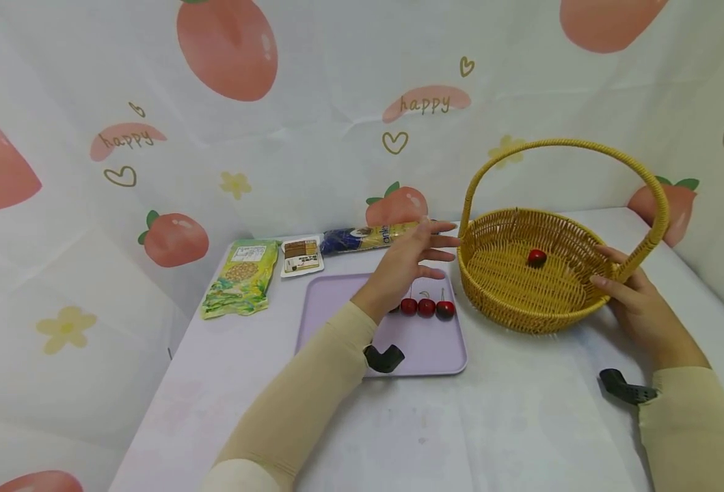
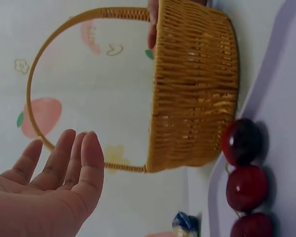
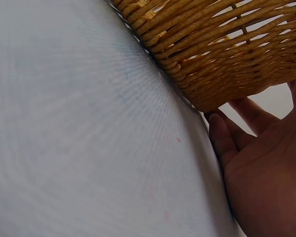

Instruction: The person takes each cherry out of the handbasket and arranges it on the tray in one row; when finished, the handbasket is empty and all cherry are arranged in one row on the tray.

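Observation:
A yellow wicker basket (image 1: 521, 318) with a tall arched handle stands on the right of the table, one red cherry (image 1: 537, 257) inside. My right hand (image 1: 645, 314) holds its right side by the handle's base, thumb over the rim. My left hand (image 1: 401, 266) is held over the lilac tray (image 1: 420, 352), fingers stretched towards the basket's left side and nothing in them. In the left wrist view the left hand (image 2: 54, 192) is apart from the basket wall. Several cherries (image 1: 426, 307) with stems lie in a row on the tray, partly hidden by that hand.
Behind the tray lie a blue and yellow packet (image 1: 362, 239) and a small white and brown pouch (image 1: 302, 257). A green and yellow bag (image 1: 241, 279) lies at the table's left edge. A printed cloth (image 1: 318, 150) hangs behind the table.

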Motion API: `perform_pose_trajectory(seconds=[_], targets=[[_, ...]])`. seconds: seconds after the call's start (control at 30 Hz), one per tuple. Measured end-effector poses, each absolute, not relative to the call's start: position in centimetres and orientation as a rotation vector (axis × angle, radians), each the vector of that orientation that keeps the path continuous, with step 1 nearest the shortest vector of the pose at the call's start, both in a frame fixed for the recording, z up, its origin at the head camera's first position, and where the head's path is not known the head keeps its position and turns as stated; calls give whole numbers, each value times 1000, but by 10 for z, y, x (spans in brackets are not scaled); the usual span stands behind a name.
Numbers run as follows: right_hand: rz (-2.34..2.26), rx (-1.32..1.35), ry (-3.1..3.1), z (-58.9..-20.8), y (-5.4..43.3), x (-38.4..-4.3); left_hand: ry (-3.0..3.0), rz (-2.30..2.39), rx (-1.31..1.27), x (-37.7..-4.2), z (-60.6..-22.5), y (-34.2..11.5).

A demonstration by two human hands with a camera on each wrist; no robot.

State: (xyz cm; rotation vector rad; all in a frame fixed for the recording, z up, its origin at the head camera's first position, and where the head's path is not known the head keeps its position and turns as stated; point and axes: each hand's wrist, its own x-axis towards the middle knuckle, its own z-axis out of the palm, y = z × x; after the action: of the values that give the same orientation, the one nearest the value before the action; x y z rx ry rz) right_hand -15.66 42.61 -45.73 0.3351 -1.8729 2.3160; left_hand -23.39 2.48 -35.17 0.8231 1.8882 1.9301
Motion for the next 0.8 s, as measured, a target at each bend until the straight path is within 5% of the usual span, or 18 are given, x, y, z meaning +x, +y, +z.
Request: perform_pose_trajectory(seconds=[0.8], targets=[[2307,334,-1885,-458,426,-158,1822,1770,635,-275,-334,123]])
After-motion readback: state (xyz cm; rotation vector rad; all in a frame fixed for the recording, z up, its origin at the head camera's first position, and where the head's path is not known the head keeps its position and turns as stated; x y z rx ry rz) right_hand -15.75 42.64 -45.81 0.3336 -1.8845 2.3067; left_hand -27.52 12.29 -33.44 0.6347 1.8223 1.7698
